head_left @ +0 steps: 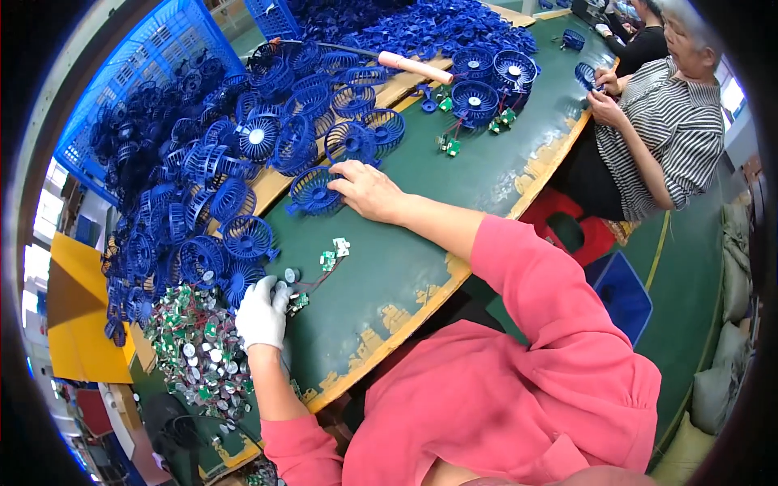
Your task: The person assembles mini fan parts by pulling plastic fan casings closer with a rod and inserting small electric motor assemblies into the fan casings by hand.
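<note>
My left hand, in a white glove, is closed at the fingertips on a small silver motor by the edge of a parts heap. Red and dark wires run from around there to small green circuit boards lying on the green table. My bare right hand grips the rim of a round blue fan housing between thumb and fingers. That housing sits at the near edge of a large pile of similar blue housings. The undersides of my left fingers are partly hidden.
A heap of motors with circuit boards lies left of my gloved hand. Blue fan housings with wired boards stand farther up the table. A pink-handled rod lies across the pile. A blue crate tilts behind; a co-worker sits at right.
</note>
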Tool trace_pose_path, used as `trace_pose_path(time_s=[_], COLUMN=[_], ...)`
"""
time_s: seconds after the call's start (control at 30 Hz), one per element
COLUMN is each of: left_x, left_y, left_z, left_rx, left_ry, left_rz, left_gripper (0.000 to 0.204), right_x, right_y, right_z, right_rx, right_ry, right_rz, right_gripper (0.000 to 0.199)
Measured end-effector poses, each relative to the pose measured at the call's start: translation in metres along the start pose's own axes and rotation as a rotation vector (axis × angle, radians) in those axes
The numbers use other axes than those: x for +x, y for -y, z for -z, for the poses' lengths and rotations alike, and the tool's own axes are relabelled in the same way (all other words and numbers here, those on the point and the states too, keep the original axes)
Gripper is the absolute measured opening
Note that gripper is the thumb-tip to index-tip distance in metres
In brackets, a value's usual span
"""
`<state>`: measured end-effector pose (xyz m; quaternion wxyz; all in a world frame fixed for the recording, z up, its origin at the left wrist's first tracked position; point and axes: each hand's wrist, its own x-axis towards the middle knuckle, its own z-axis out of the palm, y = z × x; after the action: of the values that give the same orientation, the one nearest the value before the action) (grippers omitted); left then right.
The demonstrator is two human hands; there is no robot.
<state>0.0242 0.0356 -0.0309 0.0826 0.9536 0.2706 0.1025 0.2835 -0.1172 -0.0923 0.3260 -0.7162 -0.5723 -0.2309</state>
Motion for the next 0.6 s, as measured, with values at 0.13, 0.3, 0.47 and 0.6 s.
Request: trace_pose_path(time_s=[0.13, 0.3, 0.47, 0.6], left_x=[-0.001, 0.003, 0.009, 0.008], left_y=[-0.001, -0.009, -0.011, -0.003], left_z=[0.003, -0.002, -0.003, -0.011], left_rx=[-0.022, -0.087, -0.029, -0.106], left_ry=[0.021, -0.030, 0.003, -0.120], left_rz=[-0.051, -0.019, -0.142, -0.113], left_gripper=[0.026, 0.024, 0.025, 0.023], right_x=[0.000, 0.000, -0.001, -0.001], right_y=[0.009, 0.009, 0.008, 0.011], right_z=[0.008, 0.010, 0.008, 0.010], right_rx=[0.071, 0.042, 0.042, 0.034], right_ry=[0.029, -0.026, -0.049, -0.049], right_rz=[0.035, 0.068, 0.058, 0.054], right_gripper=[0.036, 0.029, 0.027, 0.027])
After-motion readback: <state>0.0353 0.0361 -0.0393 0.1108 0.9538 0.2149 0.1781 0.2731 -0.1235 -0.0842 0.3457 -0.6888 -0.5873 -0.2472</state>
